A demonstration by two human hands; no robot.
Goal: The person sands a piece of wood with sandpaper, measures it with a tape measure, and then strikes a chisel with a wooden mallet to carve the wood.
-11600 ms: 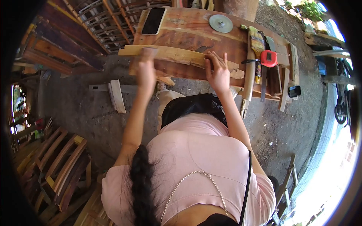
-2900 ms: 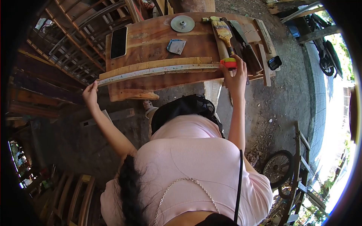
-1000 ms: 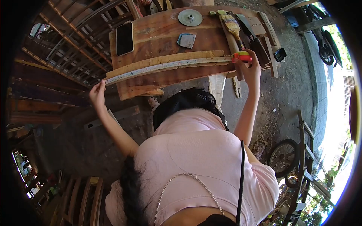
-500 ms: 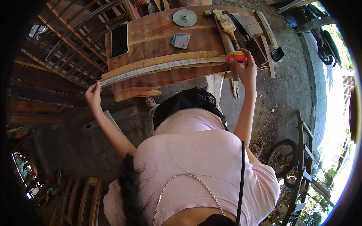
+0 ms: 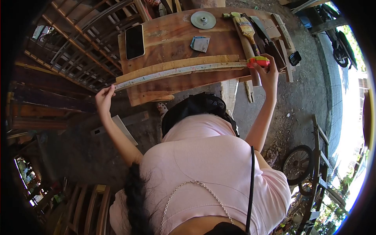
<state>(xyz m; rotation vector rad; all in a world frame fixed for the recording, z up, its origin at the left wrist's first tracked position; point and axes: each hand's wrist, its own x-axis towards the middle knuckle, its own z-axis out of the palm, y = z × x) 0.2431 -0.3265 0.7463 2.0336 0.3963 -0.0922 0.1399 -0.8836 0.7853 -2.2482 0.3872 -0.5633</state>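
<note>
A tape measure [image 5: 258, 61] with a red and yellow case sits in my right hand [image 5: 269, 74], fingers wrapped round it. Its white blade [image 5: 180, 71] runs out leftward along the front edge of a narrow wooden strip [image 5: 176, 65]. At the far left, my left hand [image 5: 104, 100] pinches the blade's end between thumb and finger, near the strip's left end. The strip lies across the near side of a wooden table [image 5: 164, 39]. Just beyond my right hand is a paintbrush [image 5: 247, 32] with a yellowish bristle head.
On the table lie a phone [image 5: 135, 42], a metal disc [image 5: 203, 20], a small blue-grey packet [image 5: 200, 44], a hammer [image 5: 231, 15] and a handsaw [image 5: 262, 31]. A black object [image 5: 294, 59] rests at the right edge. Wooden frames [image 5: 78, 43] stand at left; a wheel [image 5: 297, 164] is at lower right.
The table and both hands appear shifted slightly to the right in view. My hold on the tape measure and on its blade end stays the same.
</note>
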